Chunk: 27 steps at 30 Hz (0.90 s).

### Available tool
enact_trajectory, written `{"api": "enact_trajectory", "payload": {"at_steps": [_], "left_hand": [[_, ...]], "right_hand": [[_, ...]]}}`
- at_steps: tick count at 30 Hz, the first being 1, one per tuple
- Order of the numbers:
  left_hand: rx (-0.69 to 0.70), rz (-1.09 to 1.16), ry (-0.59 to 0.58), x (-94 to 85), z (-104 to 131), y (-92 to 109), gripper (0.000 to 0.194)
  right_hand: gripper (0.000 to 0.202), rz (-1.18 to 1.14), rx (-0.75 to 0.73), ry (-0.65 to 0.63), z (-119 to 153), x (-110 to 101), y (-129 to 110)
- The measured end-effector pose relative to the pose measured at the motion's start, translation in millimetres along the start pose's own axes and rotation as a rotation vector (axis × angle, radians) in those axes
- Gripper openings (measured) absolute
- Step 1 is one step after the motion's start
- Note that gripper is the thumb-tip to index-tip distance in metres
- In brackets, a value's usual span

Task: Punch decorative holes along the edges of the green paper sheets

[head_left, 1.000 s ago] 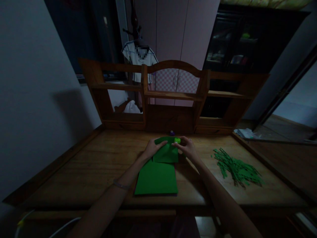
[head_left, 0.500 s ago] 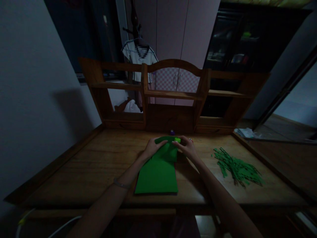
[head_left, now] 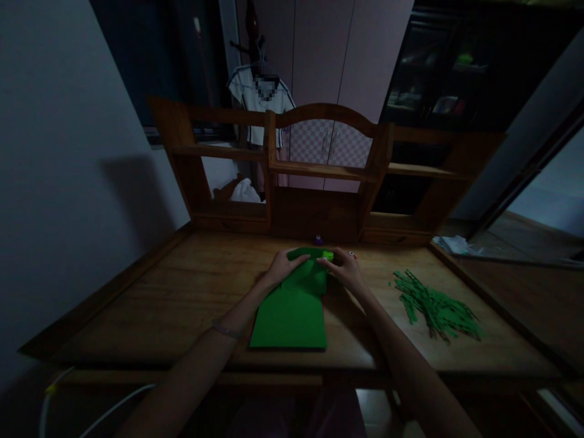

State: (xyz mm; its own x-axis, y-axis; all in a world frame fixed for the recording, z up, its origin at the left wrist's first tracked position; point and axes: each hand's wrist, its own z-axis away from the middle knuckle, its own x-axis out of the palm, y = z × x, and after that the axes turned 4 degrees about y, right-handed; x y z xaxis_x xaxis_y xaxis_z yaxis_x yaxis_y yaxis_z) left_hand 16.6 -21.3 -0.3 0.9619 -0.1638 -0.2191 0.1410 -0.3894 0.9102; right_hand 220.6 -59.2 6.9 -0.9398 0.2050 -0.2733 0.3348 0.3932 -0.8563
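My left hand [head_left: 283, 267] grips the left edge of a green craft sheet [head_left: 303, 278], thumb in front, and the sheet's upper end is raised and bent. At the sheet's upper right corner, my right hand [head_left: 345, 266] is closed around a small lime-green paper punch [head_left: 328, 255]; its fingers hide part of it. Beneath the held sheet, a stack of green sheets [head_left: 289, 319] lies flat on the desk, with a thin reddish edge showing on its right side.
Green strips with punched holes [head_left: 438, 307] lie in a heap on the right of the wooden desk [head_left: 196, 286]. A small purple object [head_left: 318, 239] and a small red one [head_left: 352, 255] sit beyond my hands. A wooden shelf unit [head_left: 319, 173] runs along the desk's back.
The view has shifted slightly. Both hands keep their hold on the sheet and the punch, and the sheet's raised end looks slightly less curved.
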Motion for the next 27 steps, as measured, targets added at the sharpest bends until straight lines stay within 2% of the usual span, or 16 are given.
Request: {"api": "enact_trajectory", "payload": {"at_steps": [4,8,15,27], "left_hand": [[0.012,-0.015,-0.001,-0.5,0,-1,0.041],[0.014,-0.019,-0.018,-0.8,0,-1,0.042],[0.011,-0.015,0.016,-1.0,-2,-5,0.042],[0.047,-0.041,0.006,-1.4,0,0,0.041]], "right_hand": [[0.041,-0.048,0.022,-0.023,-1,-1,-1],[0.044,-0.140,0.114,-0.060,-2,-3,-5],[0.044,-0.255,0.167,-0.107,0,-6,-15],[0.045,-0.202,0.214,-0.123,0,-6,-19]]}}
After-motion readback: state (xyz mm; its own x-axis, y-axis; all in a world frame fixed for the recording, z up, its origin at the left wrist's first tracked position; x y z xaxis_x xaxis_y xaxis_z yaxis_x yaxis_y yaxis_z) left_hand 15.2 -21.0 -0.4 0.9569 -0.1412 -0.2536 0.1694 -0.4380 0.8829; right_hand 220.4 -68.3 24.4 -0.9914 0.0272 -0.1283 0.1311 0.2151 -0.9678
